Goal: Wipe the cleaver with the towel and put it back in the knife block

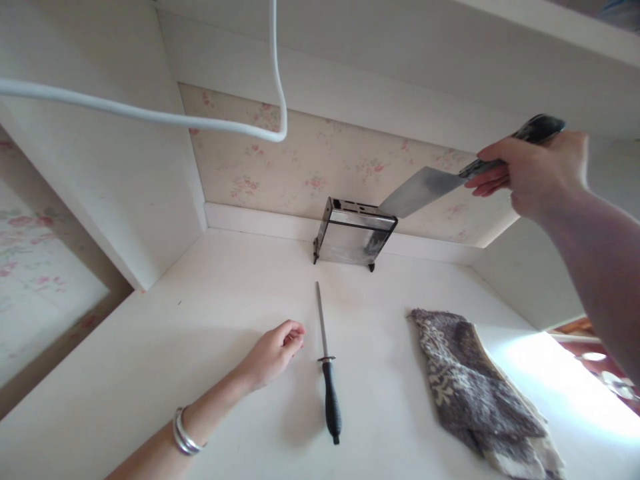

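Right hand (pixel 547 172) grips cleaver (pixel 424 190), seemingly at knife-holder (pixel 346 240) edge; left hand (pixel 274 348), slack, has room.

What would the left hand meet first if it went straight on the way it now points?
Probably the sharpening steel, along its metal rod; depth is unclear, so the left hand might pass just above it.
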Demonstrator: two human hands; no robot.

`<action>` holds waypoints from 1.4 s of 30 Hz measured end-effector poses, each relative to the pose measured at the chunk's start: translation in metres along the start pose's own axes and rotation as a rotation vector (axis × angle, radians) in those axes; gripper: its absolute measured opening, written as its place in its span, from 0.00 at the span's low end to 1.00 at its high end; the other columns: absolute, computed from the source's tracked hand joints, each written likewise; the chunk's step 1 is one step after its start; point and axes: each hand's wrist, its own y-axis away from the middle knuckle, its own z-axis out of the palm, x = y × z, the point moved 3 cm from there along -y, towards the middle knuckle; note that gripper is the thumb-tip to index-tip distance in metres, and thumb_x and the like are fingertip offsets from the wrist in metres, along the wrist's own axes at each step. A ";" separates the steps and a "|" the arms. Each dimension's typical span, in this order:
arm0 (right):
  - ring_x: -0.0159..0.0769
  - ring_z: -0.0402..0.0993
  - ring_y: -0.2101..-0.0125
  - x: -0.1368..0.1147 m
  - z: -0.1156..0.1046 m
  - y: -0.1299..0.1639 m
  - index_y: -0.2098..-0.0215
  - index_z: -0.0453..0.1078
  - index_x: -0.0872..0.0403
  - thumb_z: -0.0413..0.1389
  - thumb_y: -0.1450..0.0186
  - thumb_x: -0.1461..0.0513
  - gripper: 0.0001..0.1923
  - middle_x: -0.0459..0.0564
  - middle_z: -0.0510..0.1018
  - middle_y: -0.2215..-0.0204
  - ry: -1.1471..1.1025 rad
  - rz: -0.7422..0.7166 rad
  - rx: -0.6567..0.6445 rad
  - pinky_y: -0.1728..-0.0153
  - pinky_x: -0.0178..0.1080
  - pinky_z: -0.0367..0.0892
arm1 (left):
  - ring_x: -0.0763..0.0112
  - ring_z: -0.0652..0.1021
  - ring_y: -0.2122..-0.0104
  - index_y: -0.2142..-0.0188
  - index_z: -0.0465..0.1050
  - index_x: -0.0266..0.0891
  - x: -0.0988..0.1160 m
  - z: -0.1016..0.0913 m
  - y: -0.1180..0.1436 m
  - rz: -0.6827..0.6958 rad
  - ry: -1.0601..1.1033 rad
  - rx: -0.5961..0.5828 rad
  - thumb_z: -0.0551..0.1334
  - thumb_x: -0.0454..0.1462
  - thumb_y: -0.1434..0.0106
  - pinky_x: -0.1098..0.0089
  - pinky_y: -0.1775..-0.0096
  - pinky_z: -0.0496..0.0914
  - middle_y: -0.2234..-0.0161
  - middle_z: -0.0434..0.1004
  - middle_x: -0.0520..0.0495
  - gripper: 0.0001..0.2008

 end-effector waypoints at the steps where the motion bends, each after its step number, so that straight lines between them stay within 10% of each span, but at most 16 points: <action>1: 0.45 0.77 0.76 -0.001 0.004 -0.002 0.77 0.66 0.67 0.62 0.46 0.66 0.11 0.58 0.74 0.82 0.004 -0.010 -0.005 0.79 0.42 0.72 | 0.67 0.74 0.65 0.57 0.69 0.39 -0.001 0.000 0.000 0.004 0.003 0.001 0.54 0.47 0.37 0.70 0.61 0.66 0.61 0.75 0.45 0.16; 15: 0.38 0.77 0.79 -0.009 0.048 -0.020 0.69 0.67 0.77 0.62 0.45 0.61 0.21 0.67 0.78 0.75 0.159 0.035 -0.249 0.76 0.38 0.69 | 0.65 0.74 0.62 0.57 0.70 0.40 0.001 -0.001 0.002 0.028 -0.021 0.006 0.54 0.48 0.37 0.70 0.60 0.66 0.59 0.76 0.45 0.16; 30: 0.29 0.75 0.79 0.025 0.050 -0.043 0.70 0.61 0.66 0.55 0.41 0.60 0.14 0.78 0.75 0.62 -0.021 0.177 -0.124 0.76 0.33 0.65 | 0.65 0.74 0.62 0.57 0.69 0.40 -0.001 -0.001 0.001 0.037 -0.033 0.011 0.54 0.47 0.36 0.70 0.59 0.66 0.61 0.76 0.45 0.16; 42: 0.33 0.73 0.82 0.074 0.029 -0.049 0.69 0.64 0.60 0.55 0.41 0.64 0.05 0.50 0.76 0.82 -0.099 0.374 -0.115 0.73 0.38 0.70 | 0.65 0.74 0.63 0.59 0.70 0.41 0.001 0.001 -0.001 0.022 -0.024 0.041 0.54 0.47 0.37 0.69 0.60 0.66 0.62 0.76 0.46 0.15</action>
